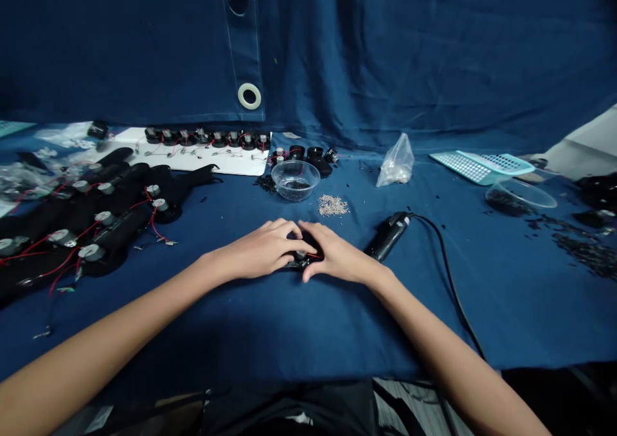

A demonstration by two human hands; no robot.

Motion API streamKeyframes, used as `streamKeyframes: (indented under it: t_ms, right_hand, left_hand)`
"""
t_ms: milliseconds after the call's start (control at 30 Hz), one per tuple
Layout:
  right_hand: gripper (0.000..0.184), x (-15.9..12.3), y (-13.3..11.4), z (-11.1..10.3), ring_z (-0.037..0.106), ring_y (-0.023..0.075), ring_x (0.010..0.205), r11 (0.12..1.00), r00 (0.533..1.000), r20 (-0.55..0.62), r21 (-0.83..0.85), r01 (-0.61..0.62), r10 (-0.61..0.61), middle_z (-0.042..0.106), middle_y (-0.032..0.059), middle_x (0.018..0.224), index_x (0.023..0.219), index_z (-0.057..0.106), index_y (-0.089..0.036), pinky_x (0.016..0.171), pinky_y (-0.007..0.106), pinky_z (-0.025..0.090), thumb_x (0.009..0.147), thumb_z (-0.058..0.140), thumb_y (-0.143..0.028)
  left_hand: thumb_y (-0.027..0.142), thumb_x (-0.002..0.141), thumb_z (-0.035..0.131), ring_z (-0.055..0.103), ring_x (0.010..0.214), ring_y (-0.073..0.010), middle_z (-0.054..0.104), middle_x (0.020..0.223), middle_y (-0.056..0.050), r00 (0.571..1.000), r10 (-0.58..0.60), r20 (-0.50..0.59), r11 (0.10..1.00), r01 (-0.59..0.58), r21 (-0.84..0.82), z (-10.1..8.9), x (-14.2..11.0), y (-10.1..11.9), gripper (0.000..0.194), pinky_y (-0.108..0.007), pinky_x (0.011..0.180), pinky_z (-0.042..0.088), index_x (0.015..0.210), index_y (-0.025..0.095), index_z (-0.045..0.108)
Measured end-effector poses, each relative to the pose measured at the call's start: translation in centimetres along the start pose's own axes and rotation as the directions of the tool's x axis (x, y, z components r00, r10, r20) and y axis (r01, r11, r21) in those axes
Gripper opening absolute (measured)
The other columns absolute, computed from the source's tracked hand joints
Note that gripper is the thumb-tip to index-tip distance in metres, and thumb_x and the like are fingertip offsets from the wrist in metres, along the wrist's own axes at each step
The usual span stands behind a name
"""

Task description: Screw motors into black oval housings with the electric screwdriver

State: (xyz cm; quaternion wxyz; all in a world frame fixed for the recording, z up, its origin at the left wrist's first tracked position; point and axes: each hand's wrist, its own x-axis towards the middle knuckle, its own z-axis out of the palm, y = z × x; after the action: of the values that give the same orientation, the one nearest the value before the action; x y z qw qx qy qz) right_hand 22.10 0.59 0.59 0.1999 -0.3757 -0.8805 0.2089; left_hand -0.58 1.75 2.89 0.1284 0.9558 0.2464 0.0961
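My left hand (263, 251) and my right hand (337, 256) meet at the middle of the blue cloth-covered table (299, 320). Both curl round a small black part with a silver motor and red wire (303, 256), mostly hidden under the fingers. A black electric screwdriver (388, 235) with a cable lies just right of my right hand. A small heap of silver screws (332, 206) sits beyond the hands, with a clear bowl (295, 180) of dark bits behind it.
Rows of black motor assemblies with red wires (91, 224) fill the left side. More assemblies lie on a white sheet (202, 148) at the back. A plastic bag (396, 163), a teal tray (475, 164) and a clear dish (520, 195) stand at right.
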Motion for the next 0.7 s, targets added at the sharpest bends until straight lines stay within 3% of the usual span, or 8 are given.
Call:
streamKeyframes:
  t_ms: [33,100,167,267,400,567,633,700]
  right_hand:
    - [0.086,-0.1,0.4,-0.6,0.044,0.028,0.128,1.0,0.998,-0.052,0.004,-0.024,0.024,0.047,0.0157,0.136,0.138,0.039,-0.017,0.106,0.044,0.037,0.071,0.065,-0.064]
    - [0.072,-0.4,1.4,-2.1,0.045,0.0246,0.126,0.993,0.97,-0.219,-0.032,-0.111,0.102,0.048,0.0145,0.134,0.138,0.04,-0.016,0.107,0.04,0.036,0.083,0.055,-0.06]
    - [0.056,-0.8,2.4,-3.4,0.05,0.025,0.119,0.953,0.887,-0.418,-0.132,-0.274,0.197,0.053,0.0151,0.123,0.13,0.05,-0.014,0.104,0.04,0.037,0.091,0.046,-0.053]
    - [0.054,-1.7,3.9,-4.7,0.053,0.0325,0.109,0.755,0.728,-0.592,-0.285,-0.59,0.345,0.054,0.0213,0.111,0.122,0.057,-0.007,0.095,0.046,0.042,0.091,0.046,-0.05]
    - [0.062,-2.7,4.6,-5.6,0.055,0.0415,0.106,0.475,0.576,-0.593,-0.338,-0.812,0.563,0.054,0.0286,0.11,0.122,0.056,-0.003,0.084,0.051,0.045,0.089,0.045,-0.055]
    - [0.082,-3.1,4.1,-6.7,0.06,0.0428,0.104,0.318,0.396,-0.438,-0.244,-0.916,0.807,0.059,0.0297,0.111,0.129,0.048,-0.003,0.085,0.052,0.046,0.084,0.037,-0.07]
    - [0.093,-3.3,4.3,-7.3,0.059,0.0438,0.107,0.266,0.34,-0.42,-0.225,-0.937,0.841,0.06,0.0305,0.111,0.139,0.038,-0.002,0.087,0.053,0.045,0.081,0.036,-0.075]
    - [0.104,-3.7,4.9,-7.8,0.058,0.0442,0.11,0.233,0.304,-0.416,-0.213,-0.949,0.857,0.063,0.0294,0.106,0.147,0.024,0.0,0.09,0.055,0.043,0.078,0.036,-0.078]
  left_hand:
    - [0.024,0.095,0.048,0.052,0.101,-0.0197,0.055,0.115,-0.002,1.0,0.001,0.021,1.0,-0.001,0.009,0.0,0.3,0.0,0.037,-0.033,0.088,0.041,0.13,0.037,0.052]
    - [0.026,0.096,0.048,0.054,0.097,-0.019,0.058,0.11,-0.002,1.0,-0.001,0.031,0.999,0.0,0.034,0.0,0.7,0.0,0.033,-0.032,0.086,0.041,0.128,0.034,0.053]
    - [0.029,0.096,0.049,0.056,0.095,-0.0188,0.061,0.106,-0.002,1.0,-0.02,0.004,0.997,0.02,0.071,-0.1,0.9,0.1,0.026,-0.032,0.085,0.041,0.12,0.028,0.058]
    - [0.037,0.093,0.055,0.061,0.08,-0.0179,0.065,0.089,-0.002,0.988,-0.143,-0.053,0.982,0.148,0.12,-0.2,0.5,0.5,0.021,-0.031,0.077,0.042,0.104,0.02,0.061]
    - [0.053,0.087,0.057,0.06,0.061,-0.0195,0.065,0.071,-0.002,0.905,-0.395,-0.155,0.89,0.419,0.18,0.9,-1.0,1.2,0.036,-0.029,0.059,0.039,0.087,0.018,0.058]
    - [0.062,0.089,0.047,0.059,0.065,-0.0221,0.063,0.072,-0.004,0.827,-0.49,-0.274,0.828,0.54,0.152,1.6,-2.6,2.7,0.045,-0.032,0.062,0.04,0.083,0.018,0.055]
    - [0.064,0.086,0.049,0.059,0.08,-0.0255,0.064,0.087,-0.008,0.825,-0.45,-0.342,0.831,0.527,0.177,0.9,-2.8,3.2,0.048,-0.037,0.071,0.042,0.09,0.016,0.056]
    - [0.063,0.082,0.057,0.054,0.103,-0.0298,0.06,0.111,-0.012,0.875,-0.349,-0.336,0.873,0.434,0.224,0.0,-2.7,3.3,0.056,-0.041,0.086,0.039,0.11,0.015,0.054]
